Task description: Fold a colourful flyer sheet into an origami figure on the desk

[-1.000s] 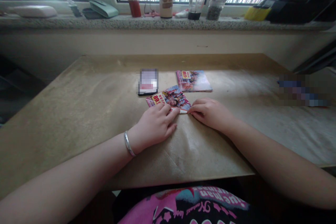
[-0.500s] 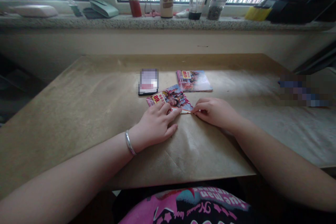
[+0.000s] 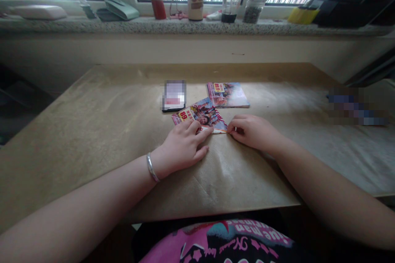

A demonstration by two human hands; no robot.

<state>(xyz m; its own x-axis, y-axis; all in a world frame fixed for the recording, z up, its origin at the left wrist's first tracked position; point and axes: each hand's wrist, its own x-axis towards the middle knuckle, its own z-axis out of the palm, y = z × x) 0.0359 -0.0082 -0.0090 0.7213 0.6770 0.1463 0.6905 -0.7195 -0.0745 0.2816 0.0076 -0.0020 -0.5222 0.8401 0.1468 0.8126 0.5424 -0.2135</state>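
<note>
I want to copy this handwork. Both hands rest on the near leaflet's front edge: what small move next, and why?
Probably press the right hand down and run it along the near edge of the leaflet to flatten it. The left hand pins that edge to the table, while the right fingertips sit at its right corner, where a white strip shows.

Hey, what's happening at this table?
A person sits at a paper-covered table, working on a colourful leaflet. The left hand lies flat on its near edge. The right hand has its fingertips at the leaflet's near right corner; whether it is pinching or pressing, I cannot tell. A second leaflet and a phone lie just behind.
</note>
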